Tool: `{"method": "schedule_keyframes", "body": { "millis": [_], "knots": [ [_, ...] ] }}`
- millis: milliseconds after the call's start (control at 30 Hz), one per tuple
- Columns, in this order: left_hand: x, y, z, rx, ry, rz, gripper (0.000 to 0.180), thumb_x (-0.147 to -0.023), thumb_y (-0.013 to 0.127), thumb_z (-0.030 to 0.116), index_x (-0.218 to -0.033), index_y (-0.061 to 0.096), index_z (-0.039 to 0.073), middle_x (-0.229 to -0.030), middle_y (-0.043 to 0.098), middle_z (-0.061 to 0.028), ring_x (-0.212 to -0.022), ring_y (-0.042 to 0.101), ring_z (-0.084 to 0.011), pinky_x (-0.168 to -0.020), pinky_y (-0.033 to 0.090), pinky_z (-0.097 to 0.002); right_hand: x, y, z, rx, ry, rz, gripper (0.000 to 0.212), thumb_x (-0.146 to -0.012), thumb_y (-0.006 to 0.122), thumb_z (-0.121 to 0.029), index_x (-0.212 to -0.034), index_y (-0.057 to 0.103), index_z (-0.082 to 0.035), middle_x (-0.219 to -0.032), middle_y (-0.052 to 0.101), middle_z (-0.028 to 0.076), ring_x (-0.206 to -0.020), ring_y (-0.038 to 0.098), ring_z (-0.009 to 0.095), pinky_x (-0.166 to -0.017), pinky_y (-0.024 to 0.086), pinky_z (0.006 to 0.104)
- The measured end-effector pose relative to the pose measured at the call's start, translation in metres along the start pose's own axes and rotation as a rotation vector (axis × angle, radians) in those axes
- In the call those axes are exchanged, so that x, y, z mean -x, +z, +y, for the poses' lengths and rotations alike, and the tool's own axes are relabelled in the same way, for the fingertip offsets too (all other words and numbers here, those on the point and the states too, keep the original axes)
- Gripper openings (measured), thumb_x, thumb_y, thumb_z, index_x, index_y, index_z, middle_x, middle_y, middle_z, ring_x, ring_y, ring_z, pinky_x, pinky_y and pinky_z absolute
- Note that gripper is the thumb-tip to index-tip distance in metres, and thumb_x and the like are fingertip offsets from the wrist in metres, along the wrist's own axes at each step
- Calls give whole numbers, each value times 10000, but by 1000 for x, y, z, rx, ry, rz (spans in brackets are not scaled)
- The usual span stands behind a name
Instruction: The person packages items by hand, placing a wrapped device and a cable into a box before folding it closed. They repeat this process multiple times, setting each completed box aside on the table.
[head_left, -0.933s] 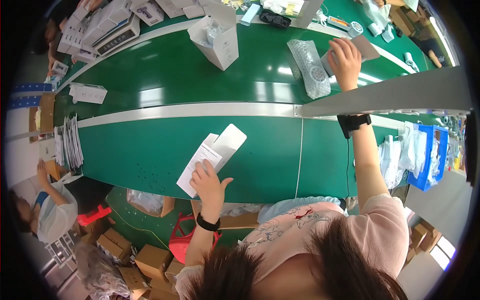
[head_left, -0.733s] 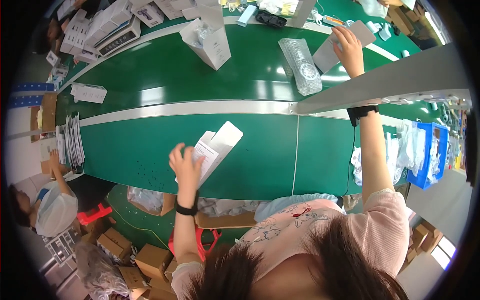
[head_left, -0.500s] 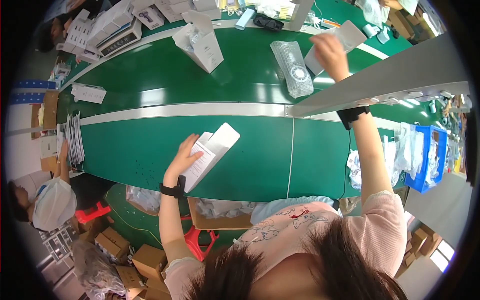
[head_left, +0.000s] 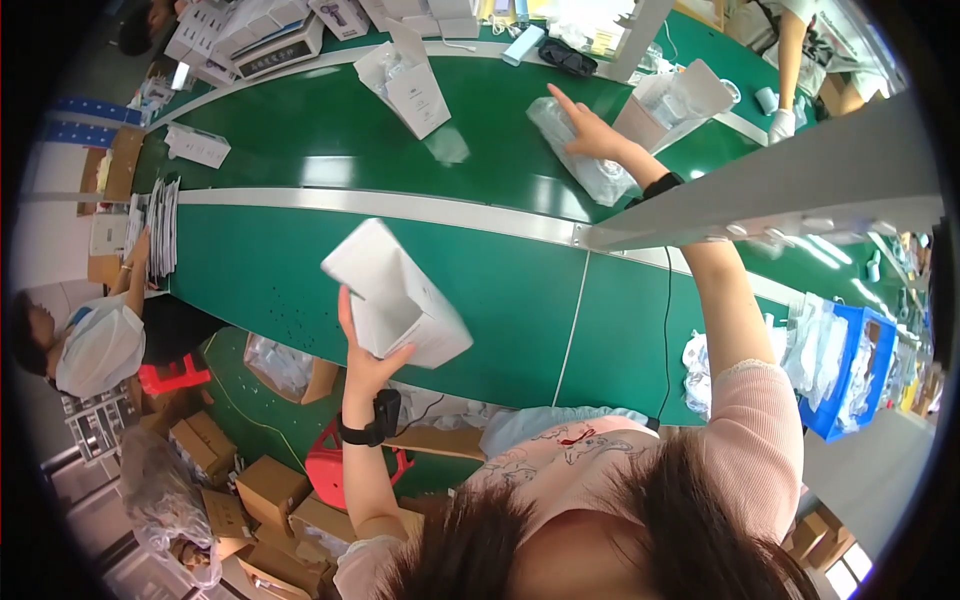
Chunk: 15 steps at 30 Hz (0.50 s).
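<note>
My left hand (head_left: 370, 355) grips an open white carton (head_left: 425, 310), tilted above the near green bench with its flap raised and its mouth facing up. Inside, I see only bare white walls; the bottom is hidden. On the far side of the metal rail, my right hand (head_left: 595, 135) lies over a clear bubble-wrapped package (head_left: 585, 165), fingers stretched out and apart. The hand covers part of that package. Just right of it stands another open white carton (head_left: 650, 125) with bubble wrap showing in its mouth.
A third open white carton (head_left: 418, 105) holding wrapped contents stands on the far green surface. A grey metal post (head_left: 780, 195) crosses in front of my right forearm. A blue crate (head_left: 850, 375) with plastic bags is at right. A co-worker (head_left: 100, 335) sits at left.
My right hand has moved left from the far-right carton onto the bubble-wrapped package. My left hand has raised its carton off the bench and turned its opening up.
</note>
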<state>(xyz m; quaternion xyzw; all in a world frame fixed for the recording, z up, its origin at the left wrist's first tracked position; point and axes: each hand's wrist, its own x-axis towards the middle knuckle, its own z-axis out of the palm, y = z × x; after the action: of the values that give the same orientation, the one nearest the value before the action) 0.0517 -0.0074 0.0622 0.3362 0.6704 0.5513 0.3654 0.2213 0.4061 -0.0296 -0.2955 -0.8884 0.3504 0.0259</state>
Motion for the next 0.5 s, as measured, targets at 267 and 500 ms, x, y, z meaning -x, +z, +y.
{"method": "schedule_keyframes", "body": {
  "millis": [267, 500],
  "knots": [
    [3, 50, 15, -421, 431, -9, 796, -569, 756, 105, -1233, 317, 85, -1217, 351, -185, -1095, 418, -294, -897, 357, -387, 86, -68, -43, -200, -322, 48, 798, -652, 581, 3, -1352, 214, -110, -1326, 325, 89, -1204, 344, 225, -1008, 257, 307],
    [10, 125, 40, -384, 516, -119, 744, -540, 787, 143, -1145, 361, 66, -1153, 379, -195, -1048, 440, -325, -861, 386, -391, 217, -87, -4, -476, -95, 774, 589, -713, 643, -57, -1232, 365, -58, -1272, 374, 107, -1137, 411, 223, -951, 358, 343]
  ]
}}
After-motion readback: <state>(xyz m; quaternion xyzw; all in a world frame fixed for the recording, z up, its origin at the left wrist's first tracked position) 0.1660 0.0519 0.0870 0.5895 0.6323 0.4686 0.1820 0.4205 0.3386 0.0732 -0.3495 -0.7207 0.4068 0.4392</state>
